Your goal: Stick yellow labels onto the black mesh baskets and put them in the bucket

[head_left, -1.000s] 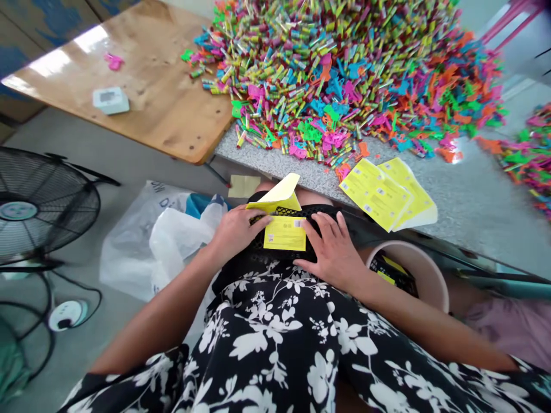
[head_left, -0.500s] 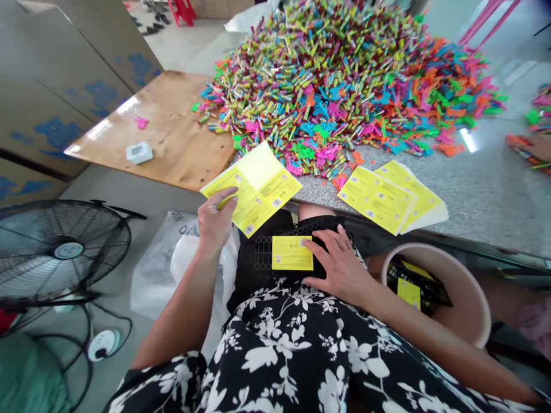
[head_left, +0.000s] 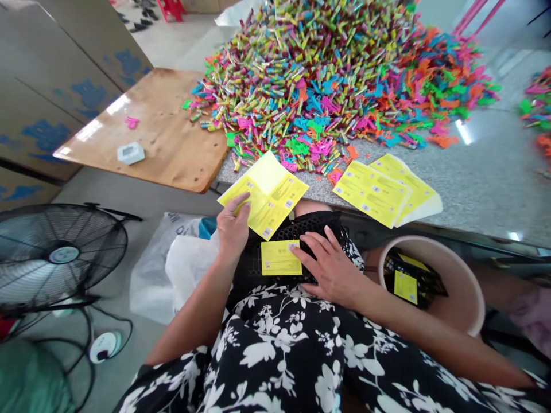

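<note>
My left hand [head_left: 233, 226] pinches the left edge of a yellow sticker sheet [head_left: 275, 201] printed with small text and barcodes; one patch of it is bare, paler backing. Below it, a single yellow label [head_left: 282, 258] lies on a black mesh basket [head_left: 253, 261] in my lap. With fingers spread, my right hand [head_left: 329, 264] rests on the basket, its index fingertip touching the label's upper right corner. More yellow sticker sheets [head_left: 372, 192] lie stacked at the table's near edge, to the right.
A large heap of small colourful plastic pieces [head_left: 310, 74] covers the grey table [head_left: 482, 189]. To the left are a wooden board [head_left: 172, 143] with a white device [head_left: 131, 153], and a fan [head_left: 64, 252]. A pink bucket [head_left: 456, 298] holding black labelled baskets stands at right.
My left hand has moved slightly right with the sheet, nearer the label. My right hand stays at the label's corner. The whole view has shifted a little; the other person's hand at right has left view.
</note>
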A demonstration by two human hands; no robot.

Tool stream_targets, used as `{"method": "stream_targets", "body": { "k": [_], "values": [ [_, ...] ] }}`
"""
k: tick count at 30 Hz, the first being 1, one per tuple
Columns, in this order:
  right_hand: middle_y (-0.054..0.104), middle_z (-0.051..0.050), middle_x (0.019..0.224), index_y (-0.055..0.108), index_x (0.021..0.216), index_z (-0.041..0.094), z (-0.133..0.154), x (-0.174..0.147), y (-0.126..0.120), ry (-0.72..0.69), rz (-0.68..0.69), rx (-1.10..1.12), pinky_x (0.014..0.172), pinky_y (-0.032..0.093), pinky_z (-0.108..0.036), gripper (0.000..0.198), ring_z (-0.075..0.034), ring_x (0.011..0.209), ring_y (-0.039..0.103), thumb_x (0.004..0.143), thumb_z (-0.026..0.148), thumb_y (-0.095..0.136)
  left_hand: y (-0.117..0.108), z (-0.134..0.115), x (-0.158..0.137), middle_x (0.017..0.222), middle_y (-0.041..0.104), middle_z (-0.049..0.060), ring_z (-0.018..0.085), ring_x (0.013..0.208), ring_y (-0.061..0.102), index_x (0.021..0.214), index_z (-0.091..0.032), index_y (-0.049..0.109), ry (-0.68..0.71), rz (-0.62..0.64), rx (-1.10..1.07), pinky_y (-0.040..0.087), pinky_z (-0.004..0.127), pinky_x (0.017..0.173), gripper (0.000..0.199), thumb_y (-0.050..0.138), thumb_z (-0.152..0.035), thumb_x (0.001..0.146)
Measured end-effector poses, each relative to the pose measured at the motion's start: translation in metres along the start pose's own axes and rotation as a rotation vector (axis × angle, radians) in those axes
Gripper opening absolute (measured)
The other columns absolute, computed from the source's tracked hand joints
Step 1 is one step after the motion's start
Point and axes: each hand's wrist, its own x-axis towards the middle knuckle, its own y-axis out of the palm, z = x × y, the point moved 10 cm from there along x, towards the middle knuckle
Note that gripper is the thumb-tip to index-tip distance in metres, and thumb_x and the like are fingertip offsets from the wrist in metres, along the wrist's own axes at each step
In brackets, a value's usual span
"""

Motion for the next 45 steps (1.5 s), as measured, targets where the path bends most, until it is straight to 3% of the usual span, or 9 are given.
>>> {"method": "stream_targets", "body": {
  "k": [4, 8, 12, 17, 22, 26, 32, 38, 45],
  "values": [
    [0.046, -0.02, 0.158, 0.045, 0.157, 0.022, -0.017, -0.031, -0.039, 0.041, -0.104, 0.126, 0.13, 0.02, -0.072, 0.077, -0.04, 0.153, 0.039, 0.09, 0.048, 0.075, -0.026, -0.013, 0.015, 0.127, 0.076, 0.01, 0.025, 0.11, 0.074, 0.126, -0.019, 0.077, 0.054, -0.096, -0.04, 0.062, 0.033, 0.092, 0.043, 0.073, -0.042, 0.09],
    [0.047, -0.018, 0.157, 0.047, 0.154, 0.026, -0.078, -0.113, -0.074, 0.338, -0.343, 0.157, 0.125, 0.034, -0.072, 0.077, -0.043, 0.148, 0.046, 0.086, 0.044, 0.077, -0.04, -0.002, 0.024, 0.126, 0.076, 0.01, 0.025, 0.106, 0.076, 0.126, -0.018, 0.074, 0.01, -0.118, -0.158, 0.064, 0.033, 0.088, 0.048, 0.077, -0.04, 0.084],
    [0.062, -0.016, 0.145, 0.056, 0.149, 0.028, -0.128, -0.205, -0.061, 0.674, -0.508, 0.334, 0.112, 0.049, -0.068, 0.062, -0.043, 0.133, 0.061, 0.091, 0.043, 0.07, -0.021, 0.008, 0.02, 0.12, 0.079, 0.007, 0.026, 0.103, 0.078, 0.123, -0.023, 0.075, -0.075, -0.043, -0.295, 0.068, 0.039, 0.088, 0.047, 0.084, -0.04, 0.079],
    [0.074, -0.017, 0.13, 0.021, 0.17, 0.026, -0.141, -0.249, -0.029, 0.804, -0.569, 0.485, 0.093, 0.06, -0.064, 0.066, -0.038, 0.109, 0.076, 0.108, 0.048, 0.026, 0.006, -0.008, 0.015, 0.115, 0.081, -0.009, 0.026, 0.098, 0.079, 0.114, -0.038, 0.08, -0.079, -0.045, -0.267, 0.061, 0.062, 0.107, 0.04, 0.089, -0.04, 0.075],
    [0.071, -0.021, 0.132, 0.022, 0.167, 0.018, -0.137, -0.228, -0.022, 0.749, -0.49, 0.615, 0.089, 0.063, -0.052, 0.082, -0.032, 0.106, 0.076, 0.105, 0.07, 0.009, 0.018, -0.011, 0.02, 0.113, 0.08, -0.012, 0.028, 0.096, 0.078, 0.114, -0.047, 0.079, -0.081, -0.026, -0.112, 0.062, 0.063, 0.106, 0.038, 0.087, -0.047, 0.077],
    [0.057, -0.018, 0.147, 0.041, 0.156, 0.025, -0.113, -0.177, -0.035, 0.666, -0.464, 0.557, 0.11, 0.054, -0.053, 0.091, -0.037, 0.133, 0.062, 0.087, 0.079, 0.065, 0.01, -0.033, 0.017, 0.113, 0.08, -0.001, 0.028, 0.093, 0.077, 0.116, -0.034, 0.082, 0.119, -0.039, 0.161, 0.067, 0.055, 0.09, 0.031, 0.076, -0.04, 0.087],
    [0.044, -0.018, 0.153, 0.045, 0.155, 0.027, -0.073, -0.079, -0.045, 0.386, -0.348, 0.206, 0.119, 0.044, -0.061, 0.086, -0.039, 0.143, 0.048, 0.084, 0.057, 0.083, 0.033, -0.08, -0.018, 0.112, 0.08, 0.006, 0.026, 0.106, 0.073, 0.112, -0.023, 0.081, 0.315, 0.336, 0.281, 0.057, 0.038, 0.097, 0.042, 0.052, -0.052, 0.102],
    [0.043, -0.02, 0.15, 0.038, 0.16, 0.028, -0.053, -0.037, -0.046, 0.198, -0.377, 0.17, 0.115, 0.046, -0.065, 0.09, -0.041, 0.14, 0.049, 0.087, 0.055, 0.081, 0.024, -0.069, -0.03, 0.069, 0.064, 0.002, 0.018, 0.066, 0.058, 0.07, -0.02, 0.067, 0.063, 0.526, 0.045, 0.05, 0.031, 0.064, 0.059, 0.051, -0.07, 0.099],
    [0.043, -0.018, 0.153, 0.044, 0.154, 0.028, -0.056, -0.029, -0.041, 0.184, -0.34, 0.385, 0.118, 0.046, -0.059, 0.087, -0.039, 0.144, 0.049, 0.082, 0.058, 0.084, 0.02, -0.052, -0.03, 0.066, 0.06, 0.002, 0.014, 0.057, 0.047, 0.072, -0.018, 0.069, -0.132, 0.604, -0.166, 0.037, 0.026, 0.052, 0.047, 0.058, -0.056, 0.097]
  ]
}}
